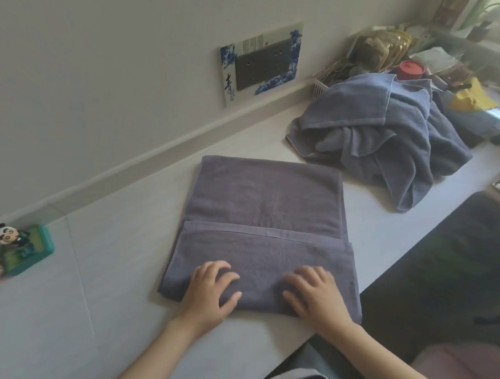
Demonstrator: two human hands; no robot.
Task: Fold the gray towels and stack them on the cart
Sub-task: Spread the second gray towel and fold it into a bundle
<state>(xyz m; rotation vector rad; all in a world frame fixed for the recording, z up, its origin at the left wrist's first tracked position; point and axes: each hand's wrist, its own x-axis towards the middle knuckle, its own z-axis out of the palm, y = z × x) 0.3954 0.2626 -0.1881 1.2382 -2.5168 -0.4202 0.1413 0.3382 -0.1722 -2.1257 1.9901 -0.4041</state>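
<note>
- Both of my hands lie nearest me, on the near edge of the gray towel spread on the white counter; my left hand and my right hand sit side by side, a little apart.
- Fingers of each hand bend down onto the cloth, pressing the folded near flap; whether they are pinching the edge or only flattening it, I cannot tell for sure, though nothing looks lifted.
- One fold looks done, as I judge it: the near flap is turned up over the middle, its hemmed edge running straight across the towel, and the far part is a single flat panel.
- More folding is left on this towel before it is compact enough to stack.
- Beyond it, to the far right, a heap of unfolded gray towels waits on the same counter, well apart from the one under my hands.
- No cart shows from here, and no finished stack, so I reckon the task is at an early stage.
- Off to my left, near the wall, stand a panda figurine and a teal box.
- On the wall above hangs a blue-and-white socket plate.
</note>
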